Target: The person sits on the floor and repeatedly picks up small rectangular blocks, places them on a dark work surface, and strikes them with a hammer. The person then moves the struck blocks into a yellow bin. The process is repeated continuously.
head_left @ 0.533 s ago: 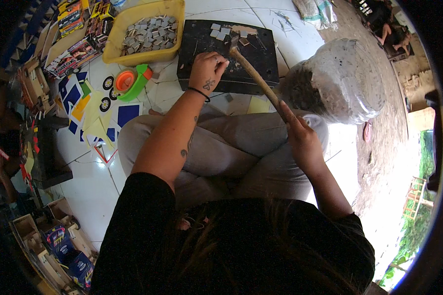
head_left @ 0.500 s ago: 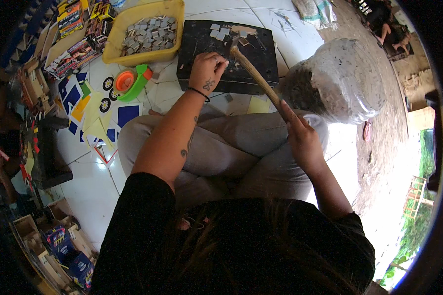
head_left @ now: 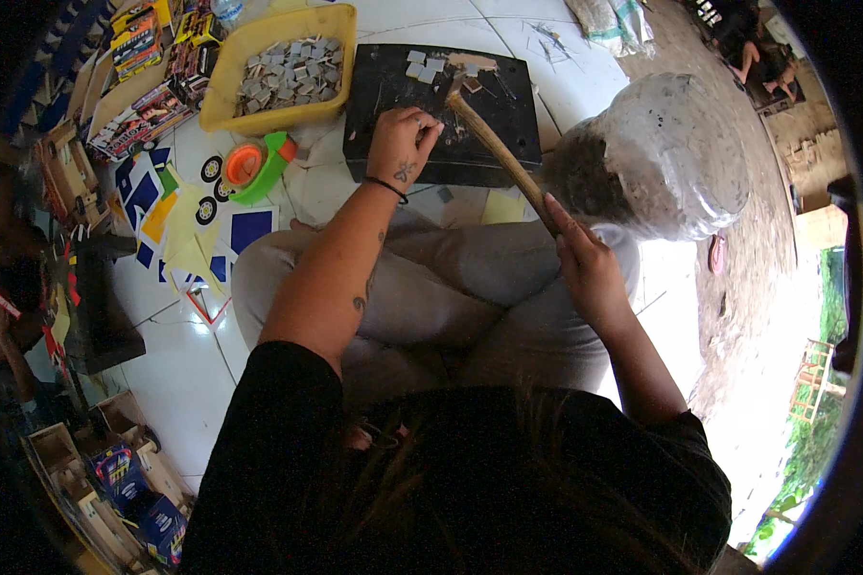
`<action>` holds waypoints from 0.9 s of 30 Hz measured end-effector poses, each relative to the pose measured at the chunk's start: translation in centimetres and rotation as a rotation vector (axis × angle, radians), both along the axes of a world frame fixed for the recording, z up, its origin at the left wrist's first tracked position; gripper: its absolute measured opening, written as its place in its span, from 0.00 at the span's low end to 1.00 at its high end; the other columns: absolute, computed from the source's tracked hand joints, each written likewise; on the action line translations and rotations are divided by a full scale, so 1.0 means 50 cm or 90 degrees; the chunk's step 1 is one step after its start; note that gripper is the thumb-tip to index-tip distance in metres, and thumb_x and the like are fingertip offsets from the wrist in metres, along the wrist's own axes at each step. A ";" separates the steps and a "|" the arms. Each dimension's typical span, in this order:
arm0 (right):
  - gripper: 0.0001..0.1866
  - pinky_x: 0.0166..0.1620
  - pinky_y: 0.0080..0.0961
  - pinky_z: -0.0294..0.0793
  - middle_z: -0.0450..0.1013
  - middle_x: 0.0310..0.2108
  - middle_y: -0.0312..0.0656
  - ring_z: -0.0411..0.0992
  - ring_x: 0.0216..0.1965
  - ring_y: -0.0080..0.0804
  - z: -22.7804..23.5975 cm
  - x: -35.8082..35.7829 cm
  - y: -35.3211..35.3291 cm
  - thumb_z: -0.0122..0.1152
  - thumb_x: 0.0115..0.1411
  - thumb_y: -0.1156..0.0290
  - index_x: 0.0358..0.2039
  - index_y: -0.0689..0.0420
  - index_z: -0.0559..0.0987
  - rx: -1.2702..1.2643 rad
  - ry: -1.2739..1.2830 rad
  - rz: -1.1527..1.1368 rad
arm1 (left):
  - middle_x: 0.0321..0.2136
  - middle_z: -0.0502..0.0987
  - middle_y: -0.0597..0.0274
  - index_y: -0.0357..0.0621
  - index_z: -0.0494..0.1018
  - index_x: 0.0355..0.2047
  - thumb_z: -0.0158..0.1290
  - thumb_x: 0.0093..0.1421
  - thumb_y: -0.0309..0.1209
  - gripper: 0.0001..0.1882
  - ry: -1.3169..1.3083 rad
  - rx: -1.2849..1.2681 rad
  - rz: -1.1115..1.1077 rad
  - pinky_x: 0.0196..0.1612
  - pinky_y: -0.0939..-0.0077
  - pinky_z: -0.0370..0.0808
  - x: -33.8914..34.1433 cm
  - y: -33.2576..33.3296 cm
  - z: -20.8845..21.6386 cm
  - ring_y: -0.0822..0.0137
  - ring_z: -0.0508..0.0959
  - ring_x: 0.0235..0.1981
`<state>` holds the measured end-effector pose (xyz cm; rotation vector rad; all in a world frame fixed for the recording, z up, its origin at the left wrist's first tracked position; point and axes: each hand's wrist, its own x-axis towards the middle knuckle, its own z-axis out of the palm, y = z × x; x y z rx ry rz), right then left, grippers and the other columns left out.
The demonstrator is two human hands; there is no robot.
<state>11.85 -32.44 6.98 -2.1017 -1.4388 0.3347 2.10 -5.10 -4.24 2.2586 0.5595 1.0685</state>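
Note:
My right hand (head_left: pixel 587 264) is wrapped round the lower end of a wooden-handled hammer (head_left: pixel 499 151). The hammer's head is over the black box-shaped block (head_left: pixel 379 86) in front of my crossed legs. Above the block's near part, my left hand (head_left: pixel 403 136) is closed, thumb and fingers pinched together; whatever they hold is too small or hidden to make out. On top of the block lie several small grey square pieces (head_left: pixel 420 72), beside a bare brownish patch (head_left: pixel 472 60) and some thin nail-like bits.
A yellow tub (head_left: pixel 222 101) of similar squares stands left of the block. Nearby are an orange-and-green container (head_left: pixel 276 172), small wheels (head_left: pixel 206 210) and coloured paper cutouts (head_left: pixel 251 230). A large plastic-wrapped bundle (head_left: pixel 662 158) sits at right. Another person (head_left: pixel 772 67) is at far right.
The view has shifted slightly. Both hands keep nearly the same pose, with the hammer still in my right hand and its head still over the block.

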 end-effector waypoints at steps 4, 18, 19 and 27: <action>0.21 0.42 0.41 0.72 0.71 0.44 0.54 0.72 0.41 0.53 -0.014 0.062 0.041 0.47 0.60 0.73 0.55 0.54 0.65 0.075 -0.077 -0.029 | 0.21 0.75 0.58 0.40 0.76 0.26 0.56 0.53 0.29 0.05 0.027 0.009 0.017 0.30 0.70 0.71 -0.007 0.003 0.008 0.62 0.75 0.21; 0.19 0.49 0.41 0.66 0.66 0.45 0.50 0.65 0.48 0.50 -0.122 0.204 0.211 0.54 0.56 0.68 0.47 0.59 0.66 -0.172 -0.269 -0.192 | 0.43 0.74 0.53 0.46 0.72 0.44 0.56 0.51 0.40 0.21 0.360 0.203 0.387 0.45 0.60 0.71 -0.116 0.309 0.115 0.50 0.73 0.43; 0.19 0.50 0.41 0.66 0.66 0.45 0.49 0.65 0.48 0.48 -0.114 0.197 0.219 0.55 0.55 0.68 0.47 0.58 0.66 -0.114 -0.314 -0.159 | 0.41 0.75 0.52 0.45 0.72 0.44 0.56 0.51 0.40 0.21 0.345 0.193 0.332 0.46 0.60 0.70 -0.087 0.293 0.109 0.50 0.73 0.42; 0.09 0.47 0.36 0.68 0.72 0.39 0.43 0.68 0.45 0.38 -0.071 0.169 0.423 0.54 0.53 0.69 0.33 0.55 0.78 -0.250 -0.502 0.031 | 0.36 0.74 0.56 0.46 0.75 0.38 0.57 0.49 0.38 0.16 0.355 0.143 0.152 0.44 0.61 0.70 0.075 0.171 0.047 0.54 0.72 0.41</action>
